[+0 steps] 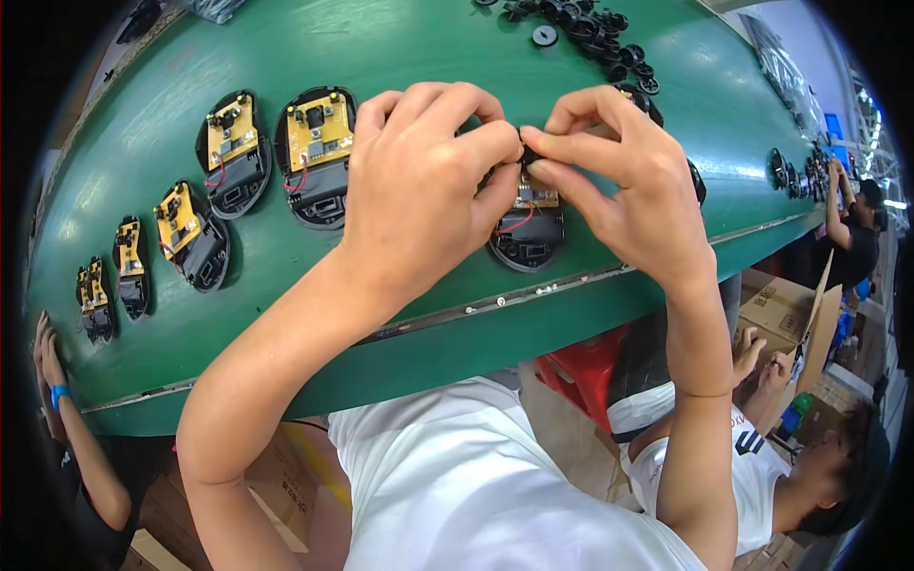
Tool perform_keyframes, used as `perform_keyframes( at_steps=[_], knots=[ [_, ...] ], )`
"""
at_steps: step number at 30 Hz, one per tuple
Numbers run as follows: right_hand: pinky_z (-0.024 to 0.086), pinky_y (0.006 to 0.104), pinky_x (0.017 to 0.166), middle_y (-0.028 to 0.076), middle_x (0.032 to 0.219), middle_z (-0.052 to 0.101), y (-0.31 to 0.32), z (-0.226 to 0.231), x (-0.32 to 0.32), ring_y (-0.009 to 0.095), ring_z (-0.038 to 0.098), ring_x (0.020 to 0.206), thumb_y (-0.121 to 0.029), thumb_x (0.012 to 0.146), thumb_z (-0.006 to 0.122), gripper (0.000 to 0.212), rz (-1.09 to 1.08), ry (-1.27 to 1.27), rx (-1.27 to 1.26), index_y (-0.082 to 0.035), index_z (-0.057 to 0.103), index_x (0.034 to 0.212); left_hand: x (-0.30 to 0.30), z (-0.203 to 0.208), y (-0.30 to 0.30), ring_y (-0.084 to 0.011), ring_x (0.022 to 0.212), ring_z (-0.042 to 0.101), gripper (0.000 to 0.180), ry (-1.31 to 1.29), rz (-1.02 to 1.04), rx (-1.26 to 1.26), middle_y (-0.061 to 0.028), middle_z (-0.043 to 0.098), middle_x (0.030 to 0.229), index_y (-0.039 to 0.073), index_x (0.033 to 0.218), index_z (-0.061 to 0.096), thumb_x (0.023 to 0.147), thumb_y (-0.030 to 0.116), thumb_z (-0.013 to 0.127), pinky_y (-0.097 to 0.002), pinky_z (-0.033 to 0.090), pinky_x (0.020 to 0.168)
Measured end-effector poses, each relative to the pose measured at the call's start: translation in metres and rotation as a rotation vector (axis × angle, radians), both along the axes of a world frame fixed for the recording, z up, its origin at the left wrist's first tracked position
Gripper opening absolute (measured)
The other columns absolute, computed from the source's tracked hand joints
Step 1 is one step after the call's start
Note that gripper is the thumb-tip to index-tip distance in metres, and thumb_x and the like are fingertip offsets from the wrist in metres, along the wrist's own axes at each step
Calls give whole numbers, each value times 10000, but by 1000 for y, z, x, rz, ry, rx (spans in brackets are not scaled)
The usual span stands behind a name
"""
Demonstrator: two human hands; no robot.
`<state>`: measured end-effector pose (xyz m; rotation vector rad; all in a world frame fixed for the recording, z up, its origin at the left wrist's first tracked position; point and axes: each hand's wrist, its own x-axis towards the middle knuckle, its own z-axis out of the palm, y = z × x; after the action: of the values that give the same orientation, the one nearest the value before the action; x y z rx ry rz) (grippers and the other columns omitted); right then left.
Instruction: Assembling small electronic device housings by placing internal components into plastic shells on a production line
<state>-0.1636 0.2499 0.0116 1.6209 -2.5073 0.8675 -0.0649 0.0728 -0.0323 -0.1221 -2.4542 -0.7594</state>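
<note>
My left hand (pixel 419 181) and my right hand (pixel 624 181) meet over an open black computer mouse base (pixel 529 243). Thumb and forefinger of each hand are pinched together at a small black part (pixel 528 157), mostly hidden by the fingertips. Under it shows some of the mouse's yellow circuit board (pixel 543 198) and a red wire. Left of my hands lie similar opened mouse bases, the nearest being one mouse base (pixel 319 157) and another mouse base (pixel 233 152), each with a yellow board. Others are partly hidden behind my right hand.
The green work surface (pixel 400 48) has a metal-trimmed front edge with small white bits on it. Small black round parts (pixel 595 38) are heaped at the far side, beside a grey disc (pixel 545 36). Co-workers are at left and right; a cardboard box (pixel 781 305) stands at right.
</note>
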Motion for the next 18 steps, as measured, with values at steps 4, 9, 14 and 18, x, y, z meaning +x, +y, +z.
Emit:
perform_keyframes(
  at_steps=[4,9,14,18],
  knots=[
    [516,395,725,77,904,660,3,-1,-3,282,667,833,-109,805,809,172,-11,-123,17,-56,782,966,2,0,0,-245,949,652,120,3,-27,-11,-6,687,975,85,844,717,752,98,792,-401,456,870],
    [520,398,726,93,918,674,-3,13,-3,305,675,830,-107,798,797,151,23,-19,116,-34,782,930,1,0,-2,-254,932,651,129,-36,-26,10,-12,690,977,72,844,711,752,103,796,-395,459,854],
    [546,402,751,122,878,714,-8,15,-15,323,693,832,-112,762,787,149,-7,-197,158,-12,770,872,1,3,1,-264,921,648,148,-57,-28,11,-19,687,970,64,844,702,746,113,802,-393,461,844],
    [508,328,678,94,847,668,-7,10,-15,202,637,721,-39,756,810,210,-25,-235,149,17,766,953,0,1,2,-267,914,646,154,-74,21,13,-25,686,966,56,846,697,746,112,800,-397,463,835]
  ],
)
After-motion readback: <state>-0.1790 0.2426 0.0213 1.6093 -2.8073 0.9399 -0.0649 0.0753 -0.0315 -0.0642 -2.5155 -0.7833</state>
